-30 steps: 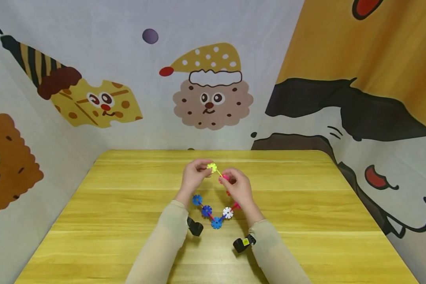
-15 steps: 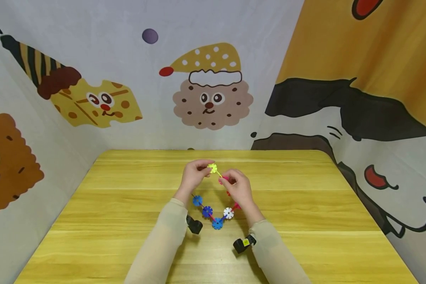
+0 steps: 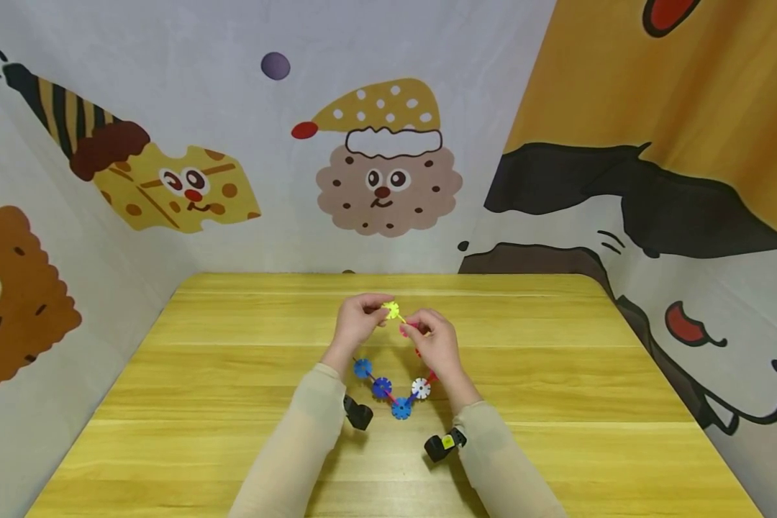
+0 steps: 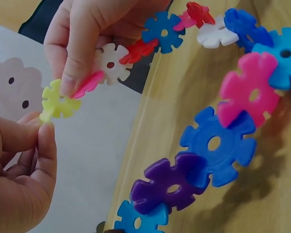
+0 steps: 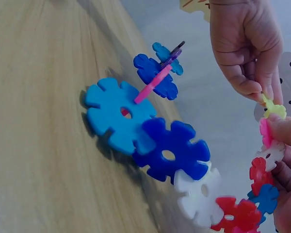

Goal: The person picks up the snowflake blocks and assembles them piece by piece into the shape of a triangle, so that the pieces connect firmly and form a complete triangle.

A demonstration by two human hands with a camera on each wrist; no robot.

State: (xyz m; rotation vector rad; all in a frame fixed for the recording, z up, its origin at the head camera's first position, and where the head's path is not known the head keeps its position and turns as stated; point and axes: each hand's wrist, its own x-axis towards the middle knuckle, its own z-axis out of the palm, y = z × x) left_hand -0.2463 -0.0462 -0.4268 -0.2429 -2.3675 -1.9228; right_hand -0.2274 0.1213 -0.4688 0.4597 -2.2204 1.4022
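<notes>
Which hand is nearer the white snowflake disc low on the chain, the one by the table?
Right. The right hand is just above and beside the white disc, close to it. The left hand is farther up and across the loop, pinching the yellow disc.

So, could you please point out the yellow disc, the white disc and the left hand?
yellow disc point(image 4: 58, 102), left wrist view, its face.
white disc point(image 3: 420, 388), head view, its centre.
left hand point(image 3: 356, 325), head view, its back.

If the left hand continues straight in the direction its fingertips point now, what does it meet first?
Probably the right hand's fingertips, just past the yellow piece that the left hand pinches; depth is unclear.
</notes>
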